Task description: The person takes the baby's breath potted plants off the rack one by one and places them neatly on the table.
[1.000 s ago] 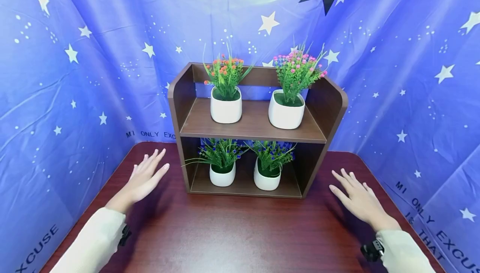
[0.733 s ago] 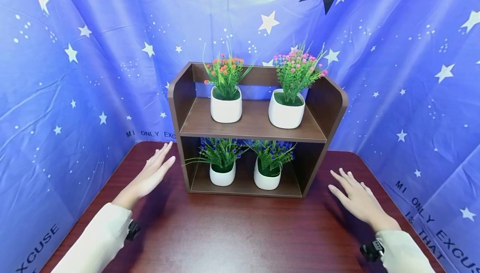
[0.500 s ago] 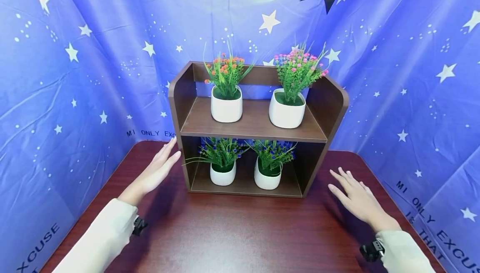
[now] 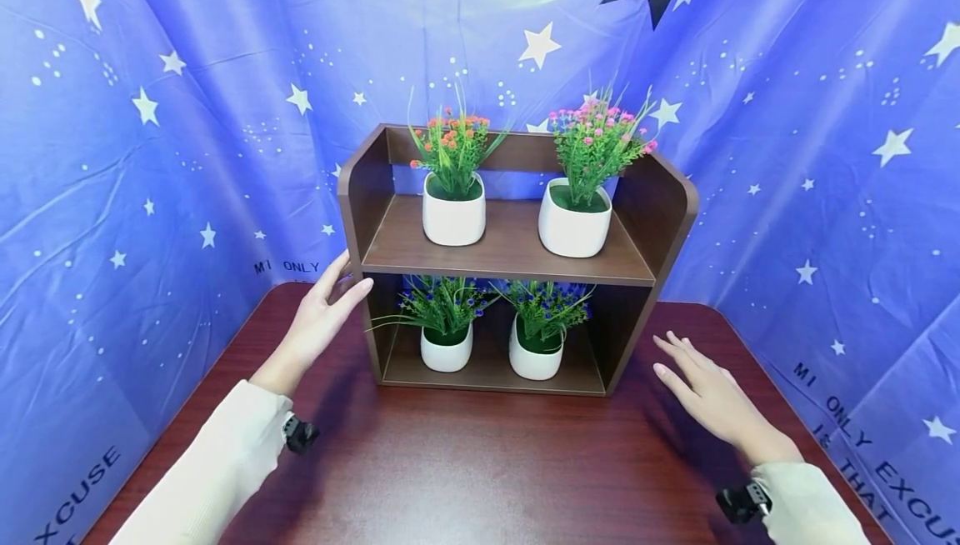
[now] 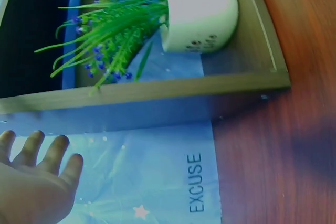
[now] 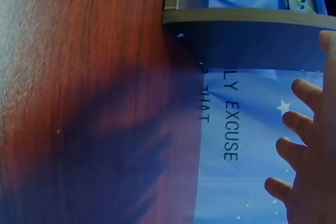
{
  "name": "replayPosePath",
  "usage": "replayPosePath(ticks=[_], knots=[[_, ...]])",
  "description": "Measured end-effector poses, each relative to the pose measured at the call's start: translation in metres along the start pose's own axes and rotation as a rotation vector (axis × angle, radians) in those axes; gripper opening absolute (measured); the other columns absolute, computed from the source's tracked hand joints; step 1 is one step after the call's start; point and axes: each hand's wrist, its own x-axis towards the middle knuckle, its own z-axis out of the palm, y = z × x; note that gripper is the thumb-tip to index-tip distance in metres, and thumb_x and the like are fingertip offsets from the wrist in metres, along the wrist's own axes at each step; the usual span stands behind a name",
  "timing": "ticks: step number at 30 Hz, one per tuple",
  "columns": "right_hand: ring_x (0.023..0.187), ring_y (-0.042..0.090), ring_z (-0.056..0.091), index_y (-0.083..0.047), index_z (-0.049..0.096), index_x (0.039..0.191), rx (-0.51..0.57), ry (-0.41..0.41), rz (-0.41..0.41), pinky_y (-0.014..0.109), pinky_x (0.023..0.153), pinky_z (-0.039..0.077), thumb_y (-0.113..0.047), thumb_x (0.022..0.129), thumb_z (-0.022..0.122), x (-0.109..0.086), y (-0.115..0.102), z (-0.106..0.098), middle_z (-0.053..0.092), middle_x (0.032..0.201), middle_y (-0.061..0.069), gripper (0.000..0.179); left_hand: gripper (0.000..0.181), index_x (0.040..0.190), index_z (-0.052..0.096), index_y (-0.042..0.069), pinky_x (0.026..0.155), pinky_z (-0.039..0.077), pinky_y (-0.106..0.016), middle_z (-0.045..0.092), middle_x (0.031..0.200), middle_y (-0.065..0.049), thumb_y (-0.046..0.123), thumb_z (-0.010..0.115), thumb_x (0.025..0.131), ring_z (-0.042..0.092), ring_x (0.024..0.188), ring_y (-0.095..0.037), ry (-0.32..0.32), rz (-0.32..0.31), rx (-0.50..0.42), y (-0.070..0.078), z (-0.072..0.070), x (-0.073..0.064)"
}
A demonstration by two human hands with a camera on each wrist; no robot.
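Note:
A brown two-tier wooden shelf point(image 4: 510, 260) stands upright on the table. My left hand point(image 4: 318, 320) is at its left side panel, thumb tip overlapping the front edge and fingers along the outer side; in the left wrist view these fingers point(image 5: 52, 156) look extended, and I cannot tell whether they touch the panel. To the right of the shelf, my right hand point(image 4: 712, 399) hovers apart from it, fingers spread, holding nothing. On the upper tier sit an orange-flowered potted plant point(image 4: 453, 220) and a pink-flowered potted plant point(image 4: 574, 224). Below are two blue-flowered potted plants, left point(image 4: 446, 353) and right point(image 4: 536, 359).
The dark red wooden table point(image 4: 480, 478) extends in front of the shelf and to both sides. Blue star-printed cloth point(image 4: 247, 103) hangs behind and on both sides, close to the table's edges.
My left hand has moved right and forward to the shelf's left side, its thumb spreading from the fingers. My right hand has shifted only slightly. The shelf and plants look unmoved.

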Motion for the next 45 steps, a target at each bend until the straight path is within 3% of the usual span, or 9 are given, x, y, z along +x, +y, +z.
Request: replayPosePath(ticks=[5, 9, 12, 15, 20, 25, 30, 35, 45], knots=[[0.136, 0.05, 0.037, -0.005, 0.054, 0.142, 0.061, 0.025, -0.038, 0.067, 0.104, 0.029, -0.03, 0.106, 0.052, 0.002, -0.006, -0.002, 0.042, 0.15, 0.025, 0.044, 0.066, 0.153, 0.044, 0.025, 0.098, 0.046, -0.03, 0.057, 0.139, -0.008, 0.039, 0.071, 0.094, 0.056, 0.121, -0.019, 0.164, 0.016, 0.015, 0.005, 0.004, 0.005], [0.134, 0.048, 0.039, -0.002, 0.058, 0.137, 0.108, 0.05, -0.073, 0.039, 0.115, 0.025, -0.025, 0.106, 0.052, 0.002, -0.013, -0.006, 0.046, 0.146, 0.024, 0.039, 0.057, 0.145, 0.055, 0.02, 0.085, 0.047, -0.018, 0.063, 0.125, -0.009, 0.032, 0.074, 0.092, 0.059, 0.104, -0.011, 0.283, 0.067, -0.016, 0.009, 0.008, 0.009], [0.132, 0.045, 0.042, -0.004, 0.06, 0.135, 0.112, 0.073, -0.095, 0.017, 0.111, 0.018, -0.022, 0.106, 0.052, 0.003, -0.017, -0.008, 0.051, 0.143, 0.022, 0.035, 0.053, 0.141, 0.06, 0.018, 0.082, 0.047, -0.018, 0.064, 0.117, -0.008, 0.027, 0.076, 0.091, 0.06, 0.098, -0.008, 0.338, 0.1, -0.05, 0.012, 0.011, 0.013], [0.129, 0.04, 0.045, -0.007, 0.062, 0.132, 0.105, 0.097, -0.107, 0.006, 0.104, 0.015, -0.021, 0.105, 0.053, 0.005, -0.02, -0.01, 0.056, 0.139, 0.017, 0.032, 0.051, 0.137, 0.063, 0.016, 0.081, 0.047, -0.019, 0.063, 0.111, -0.005, 0.024, 0.078, 0.089, 0.06, 0.095, -0.008, 0.375, 0.106, -0.07, 0.013, 0.014, 0.016], [0.125, 0.031, 0.05, -0.012, 0.065, 0.129, 0.104, 0.147, -0.137, 0.006, 0.102, 0.019, -0.018, 0.103, 0.057, 0.008, -0.03, -0.013, 0.061, 0.131, 0.01, 0.027, 0.049, 0.136, 0.064, 0.013, 0.08, 0.046, -0.021, 0.06, 0.106, -0.001, 0.022, 0.078, 0.089, 0.056, 0.094, -0.009, 0.399, 0.089, -0.084, 0.013, 0.015, 0.018], [0.122, 0.014, 0.051, -0.014, 0.067, 0.126, 0.129, 0.193, -0.179, 0.005, 0.1, 0.024, -0.012, 0.102, 0.059, 0.014, -0.04, -0.019, 0.065, 0.125, 0.005, 0.026, 0.049, 0.137, 0.063, 0.013, 0.077, 0.044, -0.02, 0.059, 0.106, -0.001, 0.022, 0.076, 0.09, 0.054, 0.09, -0.008, 0.402, 0.058, -0.043, 0.016, 0.016, 0.017], [0.112, -0.002, 0.053, -0.015, 0.068, 0.125, 0.139, 0.223, -0.18, 0.005, 0.092, 0.031, -0.01, 0.1, 0.061, 0.017, -0.048, -0.025, 0.066, 0.12, -0.003, 0.027, 0.046, 0.135, 0.063, 0.01, 0.076, 0.045, -0.019, 0.061, 0.105, -0.004, 0.02, 0.074, 0.092, 0.055, 0.086, -0.006, 0.409, 0.058, -0.028, 0.032, 0.019, 0.007], [0.107, -0.003, 0.054, -0.015, 0.068, 0.124, 0.143, 0.243, -0.168, 0.005, 0.09, 0.033, -0.01, 0.099, 0.063, 0.019, -0.053, -0.03, 0.067, 0.118, -0.003, 0.027, 0.042, 0.132, 0.064, 0.003, 0.074, 0.046, -0.016, 0.064, 0.102, -0.008, 0.016, 0.073, 0.093, 0.056, 0.084, -0.005, 0.421, 0.1, -0.032, 0.054, 0.024, -0.005], [0.102, 0.002, 0.059, -0.011, 0.065, 0.127, 0.186, 0.277, -0.24, 0.009, 0.087, 0.04, -0.003, 0.094, 0.068, 0.029, -0.072, -0.038, 0.068, 0.117, -0.001, 0.034, 0.042, 0.132, 0.063, -0.001, 0.074, 0.046, -0.015, 0.063, 0.1, -0.004, 0.011, 0.071, 0.093, 0.057, 0.083, -0.005, 0.448, 0.113, -0.05, 0.053, 0.027, -0.003]])
